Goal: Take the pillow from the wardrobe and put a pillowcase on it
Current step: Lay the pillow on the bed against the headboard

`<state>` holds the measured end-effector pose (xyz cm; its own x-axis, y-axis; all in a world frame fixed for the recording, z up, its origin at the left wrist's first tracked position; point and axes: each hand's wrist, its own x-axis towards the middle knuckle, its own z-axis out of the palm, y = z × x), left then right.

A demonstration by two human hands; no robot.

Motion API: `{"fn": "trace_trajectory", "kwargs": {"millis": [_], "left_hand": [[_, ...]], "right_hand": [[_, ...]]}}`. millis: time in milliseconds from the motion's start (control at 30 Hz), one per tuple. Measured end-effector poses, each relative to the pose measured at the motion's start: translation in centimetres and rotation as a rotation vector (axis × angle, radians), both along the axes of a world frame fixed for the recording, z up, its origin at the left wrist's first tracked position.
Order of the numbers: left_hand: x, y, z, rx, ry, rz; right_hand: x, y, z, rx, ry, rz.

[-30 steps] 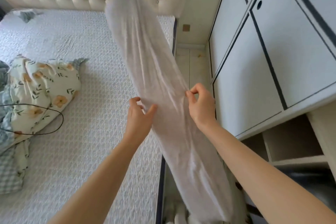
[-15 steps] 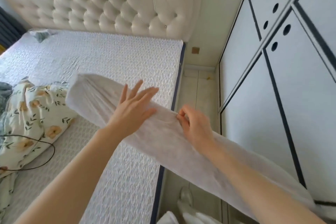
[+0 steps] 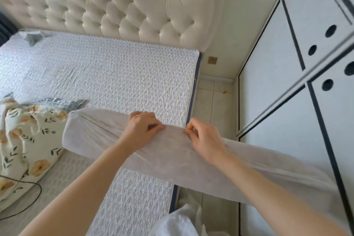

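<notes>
- Both hands, left hand and right hand, pinch the pillow wrapping on the bed.
- Pillow's out; next, likely fetch the floral pillowcase.

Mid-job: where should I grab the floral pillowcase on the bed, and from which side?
Take the floral pillowcase at its near right edge, coming from the right, over the mattress. It lies flat and crumpled, and that edge looks free beside the long pillow that both hands hold. Avoid the black cable across its near corner.
</notes>
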<state>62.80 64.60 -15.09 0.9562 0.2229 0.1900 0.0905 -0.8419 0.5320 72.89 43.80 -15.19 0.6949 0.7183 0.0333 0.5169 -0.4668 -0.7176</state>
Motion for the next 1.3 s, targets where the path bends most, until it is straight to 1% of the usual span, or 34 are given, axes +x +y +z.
{"fn": "trace_trajectory", "kwargs": {"millis": [67, 133, 233, 300, 400, 533, 700, 767, 867, 933, 1067, 1300], "left_hand": [[1.8, 1.5, -0.3, 0.0, -0.053, 0.049], [3.6, 2.9, -0.4, 0.003, -0.08, 0.065], [6.5, 5.2, -0.3, 0.004, -0.089, 0.078], [8.7, 6.8, -0.3, 0.01, -0.086, 0.088], [11.9, 8.7, -0.1, 0.022, -0.077, 0.12], [17.0, 10.7, -0.3, -0.003, -0.07, 0.17], [24.5, 12.1, -1.0, -0.046, -0.053, 0.235], [27.5, 12.4, -1.5, -0.062, -0.025, 0.266], [31.3, 13.0, -2.2, -0.081, 0.002, 0.332], [33.5, 13.8, -2.7, -0.068, 0.013, 0.373], [36.9, 16.4, -3.2, -0.04, 0.024, 0.465], [43.2, 25.5, -3.0, -0.003, 0.042, 0.64]], "right_hand": [[2.4, 1.5, 0.2, 0.003, 0.019, 0.022], [5.2, 2.4, 0.4, -0.049, 0.033, 0.074], [10.0, 2.6, 0.3, -0.246, 0.015, 0.133], [13.4, 2.1, 0.0, -0.383, 0.044, 0.167], [18.1, 1.6, -0.8, -0.488, 0.091, 0.191], [24.5, 2.0, -1.8, -0.491, 0.083, 0.211], [34.0, 3.1, -2.9, -0.424, 0.206, 0.184], [37.6, 3.8, -3.2, -0.397, 0.231, 0.176], [42.1, 5.2, -3.9, -0.412, 0.247, 0.188], [44.6, 6.6, -4.2, -0.398, 0.239, 0.204], [48.2, 10.5, -4.3, -0.298, 0.188, 0.228], [53.8, 21.7, -3.9, -0.163, 0.057, 0.219]]}}
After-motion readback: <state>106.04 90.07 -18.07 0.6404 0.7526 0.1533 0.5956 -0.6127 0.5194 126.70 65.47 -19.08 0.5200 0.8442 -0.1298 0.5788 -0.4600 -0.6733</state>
